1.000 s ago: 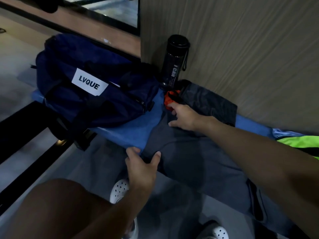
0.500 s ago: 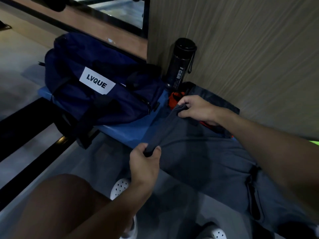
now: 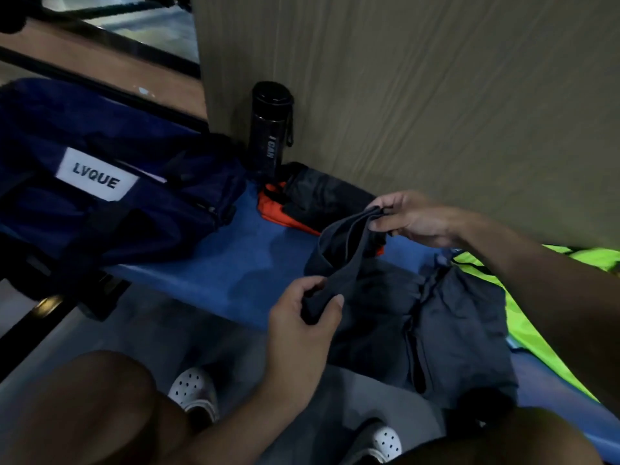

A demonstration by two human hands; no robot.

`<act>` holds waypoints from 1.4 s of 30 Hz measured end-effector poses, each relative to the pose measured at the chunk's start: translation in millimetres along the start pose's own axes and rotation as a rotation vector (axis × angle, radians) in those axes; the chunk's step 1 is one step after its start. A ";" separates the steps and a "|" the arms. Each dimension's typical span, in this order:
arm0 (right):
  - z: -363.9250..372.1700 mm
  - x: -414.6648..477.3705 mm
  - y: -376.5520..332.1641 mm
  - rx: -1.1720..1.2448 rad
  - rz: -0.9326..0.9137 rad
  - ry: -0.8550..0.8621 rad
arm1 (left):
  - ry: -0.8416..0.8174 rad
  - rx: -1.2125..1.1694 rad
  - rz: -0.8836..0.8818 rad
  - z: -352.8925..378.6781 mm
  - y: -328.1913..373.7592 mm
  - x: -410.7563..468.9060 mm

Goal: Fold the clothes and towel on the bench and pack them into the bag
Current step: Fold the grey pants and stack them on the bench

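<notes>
With the fingers [image 3: 313,286] of our left hand [image 3: 302,325] curled round one end of a raised edge of the grey garment [image 3: 463,313] and our right hand [image 3: 414,216] pinching the other, we hold it above the bench [image 3: 241,263], the navy bag [image 3: 151,216] resting well apart at the left end.

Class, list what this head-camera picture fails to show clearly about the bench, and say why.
Head view only:
1. Navy bag: left end cut by the frame edge; zip state lost in gloom.
2. Neon green garment: mostly behind the right forearm and cut by the right edge.
3. Orange-and-black item: partly behind the grey garment; its kind is unclear.
4. Black bottle: print below "I CAN" too dark.
</notes>
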State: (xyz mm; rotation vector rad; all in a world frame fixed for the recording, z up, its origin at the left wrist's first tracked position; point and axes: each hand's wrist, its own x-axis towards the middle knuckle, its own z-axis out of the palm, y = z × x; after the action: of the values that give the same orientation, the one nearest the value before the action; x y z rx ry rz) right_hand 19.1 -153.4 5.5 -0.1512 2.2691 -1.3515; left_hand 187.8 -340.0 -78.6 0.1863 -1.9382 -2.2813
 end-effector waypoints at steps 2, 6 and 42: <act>-10.5 -10.2 14.0 -0.020 0.037 0.017 | -0.037 0.060 0.014 13.9 -6.8 -4.7; -27.1 -21.8 50.1 -0.002 0.100 0.042 | -0.108 0.167 0.048 36.7 -20.7 -11.6; -9.6 -23.3 125.0 -0.127 0.057 0.519 | -0.703 1.404 0.590 57.7 -80.6 4.2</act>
State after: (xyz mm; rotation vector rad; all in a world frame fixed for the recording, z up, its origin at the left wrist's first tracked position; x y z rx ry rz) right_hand 53.8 -75.0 -88.9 0.2511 2.7585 -1.3305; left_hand 170.7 -272.1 -148.8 -0.9989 -2.9457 -0.3330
